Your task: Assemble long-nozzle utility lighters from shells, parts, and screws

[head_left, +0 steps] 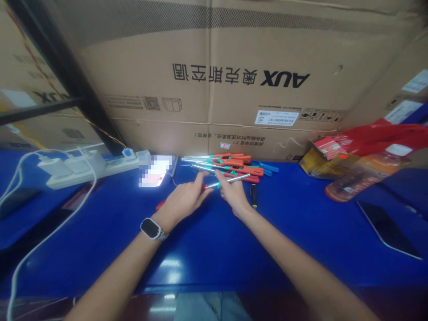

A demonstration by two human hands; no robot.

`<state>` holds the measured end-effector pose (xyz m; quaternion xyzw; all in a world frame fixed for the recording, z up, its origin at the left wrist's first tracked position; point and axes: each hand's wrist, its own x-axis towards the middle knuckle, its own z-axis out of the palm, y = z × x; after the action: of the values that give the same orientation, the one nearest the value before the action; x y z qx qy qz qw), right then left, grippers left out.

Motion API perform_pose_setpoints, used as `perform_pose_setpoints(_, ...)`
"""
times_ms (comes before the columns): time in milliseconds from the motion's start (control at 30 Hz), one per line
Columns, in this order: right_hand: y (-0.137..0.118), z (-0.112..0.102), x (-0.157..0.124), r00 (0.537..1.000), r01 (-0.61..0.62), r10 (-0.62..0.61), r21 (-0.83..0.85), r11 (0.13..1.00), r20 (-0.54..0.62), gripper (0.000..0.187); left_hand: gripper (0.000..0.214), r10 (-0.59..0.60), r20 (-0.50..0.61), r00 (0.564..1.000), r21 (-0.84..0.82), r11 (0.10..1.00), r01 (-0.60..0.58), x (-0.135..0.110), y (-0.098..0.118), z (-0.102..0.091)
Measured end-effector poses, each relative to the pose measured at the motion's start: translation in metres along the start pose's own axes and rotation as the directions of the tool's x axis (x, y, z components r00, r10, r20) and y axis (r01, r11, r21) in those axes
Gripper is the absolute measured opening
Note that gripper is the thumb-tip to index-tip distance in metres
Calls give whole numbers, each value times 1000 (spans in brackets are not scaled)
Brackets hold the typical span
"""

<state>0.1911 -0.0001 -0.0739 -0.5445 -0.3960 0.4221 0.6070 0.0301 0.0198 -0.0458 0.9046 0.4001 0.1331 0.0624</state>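
Note:
My left hand point(185, 199), with a smartwatch point(151, 229) on its wrist, and my right hand point(233, 191) meet over the blue table point(207, 240). Both are closed on one long-nosed lighter point(224, 180) with a silver tube and a teal collar. Its red handle end pokes out under my left hand. Just behind the hands lies a heap of several similar orange-and-teal lighters point(230, 164). A black-handled tool point(254, 196) lies right beside my right hand.
A big AUX cardboard box point(234, 76) stands along the table's back edge. A white power strip point(83, 167) with cables is at the left, a lit phone point(156, 170) beside it. Red bags and an orange bottle point(364, 174) lie at the right, a dark phone point(389, 229) nearer.

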Motion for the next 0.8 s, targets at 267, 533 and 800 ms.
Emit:
perform_pose_setpoints(267,-6,2,-9,981,-55,61,-35,998,184,55,20,38,19,999,-57,998,-37,3,4,-2)
perform_pose_setpoints(533,-19,-9,-15,960,103,-148,191,976,236,37,31,56,-27,998,-272,961,-61,1,-6,-9)
perform_pose_setpoints(800,-13,-4,-14,966,144,-182,200,969,182,36,26,88,-21,996,-291,953,-90,0,-9,-8)
